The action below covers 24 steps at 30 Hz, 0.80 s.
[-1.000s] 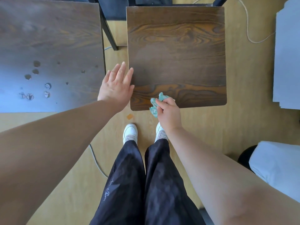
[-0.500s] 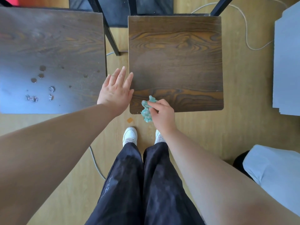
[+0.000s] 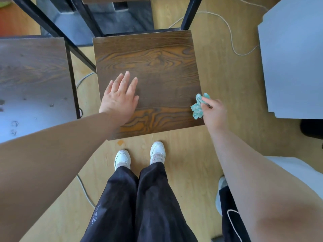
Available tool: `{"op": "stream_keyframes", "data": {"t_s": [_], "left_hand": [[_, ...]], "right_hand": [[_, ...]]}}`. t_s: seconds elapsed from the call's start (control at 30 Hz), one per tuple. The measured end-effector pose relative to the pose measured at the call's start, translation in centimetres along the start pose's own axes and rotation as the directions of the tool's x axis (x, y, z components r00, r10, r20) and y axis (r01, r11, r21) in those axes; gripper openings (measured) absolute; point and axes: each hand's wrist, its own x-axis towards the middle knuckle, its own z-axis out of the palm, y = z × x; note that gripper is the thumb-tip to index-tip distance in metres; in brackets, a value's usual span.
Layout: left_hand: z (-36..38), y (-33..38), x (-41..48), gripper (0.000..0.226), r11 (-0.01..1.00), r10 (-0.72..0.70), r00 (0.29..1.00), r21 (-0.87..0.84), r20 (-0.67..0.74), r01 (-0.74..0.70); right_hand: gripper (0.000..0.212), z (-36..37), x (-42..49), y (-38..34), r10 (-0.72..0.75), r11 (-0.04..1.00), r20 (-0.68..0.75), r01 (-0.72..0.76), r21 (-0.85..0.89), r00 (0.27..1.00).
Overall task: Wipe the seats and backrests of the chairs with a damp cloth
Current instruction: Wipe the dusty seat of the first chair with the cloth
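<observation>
A dark wood-grain chair seat (image 3: 157,67) with a black metal frame lies below me. My left hand (image 3: 120,100) rests flat on its left front part, fingers straight and spread. My right hand (image 3: 214,112) pinches a crumpled teal cloth (image 3: 198,106) against the seat's right edge near the front corner. A second wooden seat (image 3: 33,75) stands to the left, with small marks on its pale glare patch. The backrests are out of view.
My feet in white shoes (image 3: 139,156) stand on the light wooden floor just before the seat. A white cable (image 3: 230,37) loops on the floor at the right. Grey boards (image 3: 293,58) lie at the far right, a white cushion (image 3: 300,172) below them.
My right hand carried the cloth from the seat's front left corner across to its right edge. My left hand moved off the seat's left edge onto the seat. The view shifted downward.
</observation>
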Motion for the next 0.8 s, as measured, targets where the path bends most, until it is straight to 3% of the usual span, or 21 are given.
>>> {"op": "stream_keyframes", "data": {"t_s": [0.37,0.57,0.8], "left_hand": [[1.1,0.4,0.8,0.059,0.999,-0.046,0.998,0.016,0.051,0.045],[1.3,-1.3,-0.2,0.059,0.998,-0.068,0.997,-0.001,0.041,0.069],[2.5,-4.6,-2.7,0.058,0.992,-0.126,0.991,-0.025,0.035,0.127]], "right_hand": [[0.030,2.6,1.7,-0.2,0.125,0.991,0.017,-0.126,0.037,0.992],[0.027,4.2,0.7,-2.0,-0.021,0.998,0.081,0.025,-0.058,0.996],[0.028,7.5,-0.7,-5.6,-0.088,0.992,0.124,0.098,-0.076,0.988]]}}
